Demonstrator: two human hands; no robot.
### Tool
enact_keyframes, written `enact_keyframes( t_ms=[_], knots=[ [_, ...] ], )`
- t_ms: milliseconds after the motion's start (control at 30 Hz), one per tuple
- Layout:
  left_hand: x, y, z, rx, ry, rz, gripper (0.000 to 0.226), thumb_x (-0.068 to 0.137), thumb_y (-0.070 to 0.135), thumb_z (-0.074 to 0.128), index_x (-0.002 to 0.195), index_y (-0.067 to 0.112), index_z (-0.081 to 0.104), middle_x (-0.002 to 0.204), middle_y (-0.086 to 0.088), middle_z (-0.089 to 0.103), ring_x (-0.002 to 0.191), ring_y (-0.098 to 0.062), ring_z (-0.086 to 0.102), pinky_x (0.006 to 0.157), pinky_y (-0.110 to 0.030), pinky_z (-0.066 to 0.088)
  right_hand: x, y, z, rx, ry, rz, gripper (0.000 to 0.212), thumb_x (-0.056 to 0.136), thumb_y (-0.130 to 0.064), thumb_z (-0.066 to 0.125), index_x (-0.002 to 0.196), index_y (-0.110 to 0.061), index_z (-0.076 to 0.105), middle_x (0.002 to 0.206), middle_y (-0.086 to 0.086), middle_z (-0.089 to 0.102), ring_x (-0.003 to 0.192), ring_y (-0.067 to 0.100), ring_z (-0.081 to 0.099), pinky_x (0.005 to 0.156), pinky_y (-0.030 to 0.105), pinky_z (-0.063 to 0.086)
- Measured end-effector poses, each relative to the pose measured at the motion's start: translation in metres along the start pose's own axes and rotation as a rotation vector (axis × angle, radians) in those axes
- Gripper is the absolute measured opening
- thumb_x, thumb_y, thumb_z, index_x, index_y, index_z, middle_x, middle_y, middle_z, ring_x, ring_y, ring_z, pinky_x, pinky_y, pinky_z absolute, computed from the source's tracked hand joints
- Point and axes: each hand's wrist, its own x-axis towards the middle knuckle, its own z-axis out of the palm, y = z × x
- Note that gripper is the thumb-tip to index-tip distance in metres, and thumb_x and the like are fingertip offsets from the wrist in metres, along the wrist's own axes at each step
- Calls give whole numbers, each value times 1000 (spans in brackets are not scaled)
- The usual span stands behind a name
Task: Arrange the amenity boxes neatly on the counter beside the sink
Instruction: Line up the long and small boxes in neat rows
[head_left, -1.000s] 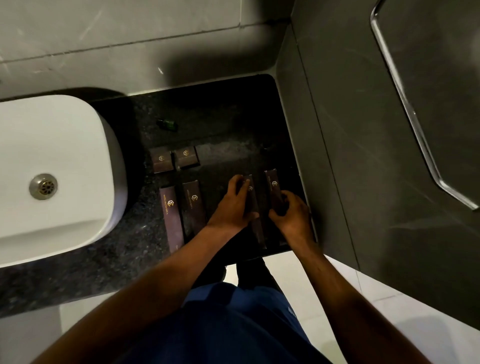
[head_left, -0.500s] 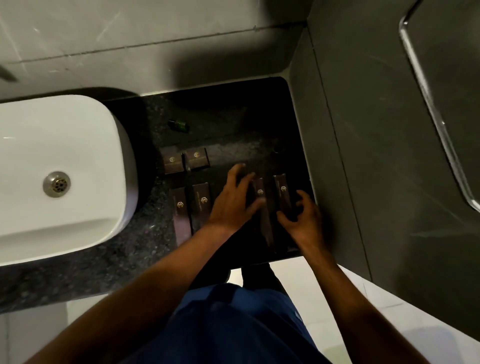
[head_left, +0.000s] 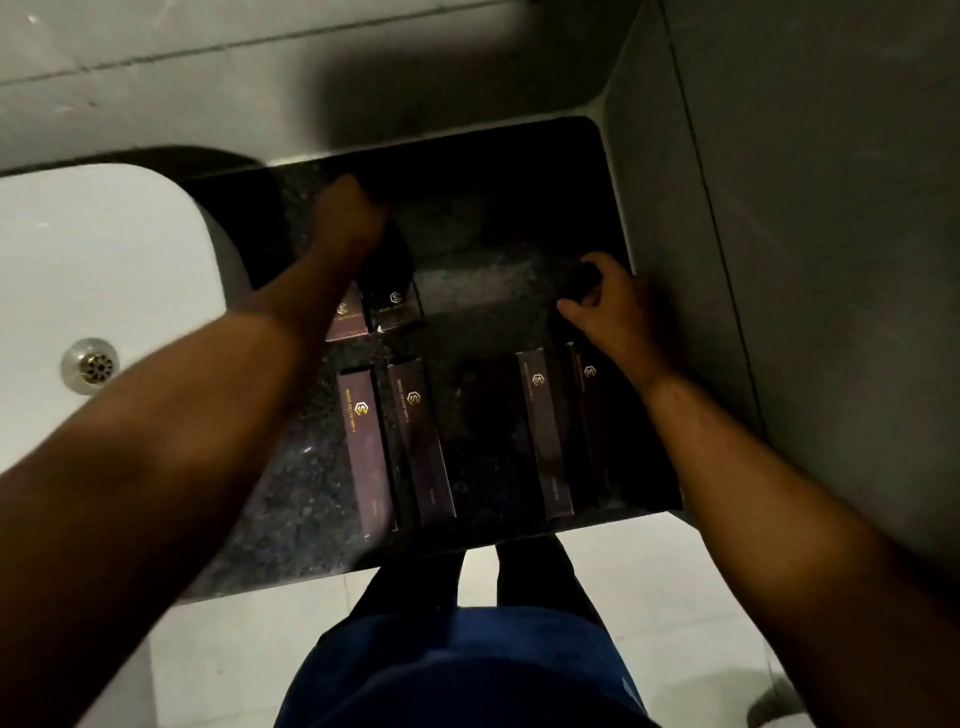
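Observation:
Six dark brown amenity boxes with gold logos lie on the black granite counter. Two small boxes sit side by side at the back left. In front of them lie two long boxes, and two more long boxes lie to the right. My left hand reaches past the small boxes to the counter's back, fingers closed downward; what is under it is hidden. My right hand hovers behind the right-hand pair, fingers curled around a dark patch I cannot make out.
A white basin with a metal drain borders the counter on the left. Grey tiled walls close off the back and the right side. My legs stand on the pale floor below the counter's front edge.
Both hands have left the right-hand long boxes. My left hand moved far back and left, over where a small green bottle lay. My right hand moved back toward the right wall. The camera has come closer.

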Motion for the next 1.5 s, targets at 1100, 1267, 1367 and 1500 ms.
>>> enact_keyframes(
  t_ms=[1100,1267,1367,1500],
  knots=[
    [-216,42,129,-315,-152,-83,49,73,30,76,114,18,51,116,-8,54,105,-29,60,91,-43,49,-101,46,14,22,-17,185,46,72,-17,74,116,-15,62,114,10,62,93,19,59,66,15,37],
    [-207,41,132,-325,-120,-39,42,75,30,72,112,19,53,114,-6,58,101,-29,62,87,-41,51,-91,43,11,18,6,146,41,71,-15,74,110,-11,64,109,13,65,90,23,60,70,18,38],
    [-207,38,135,-346,-126,-32,43,78,32,72,115,22,53,117,-3,58,103,-25,62,88,-39,51,-92,46,13,10,0,159,40,71,-16,75,109,-10,64,108,14,64,93,29,62,71,21,38],
    [-210,35,134,-456,-116,-102,47,76,40,73,116,24,54,117,1,58,102,-16,61,88,-34,50,-96,42,11,-36,0,183,49,74,-26,76,118,-11,59,119,15,58,105,29,58,77,24,39]
  ],
)
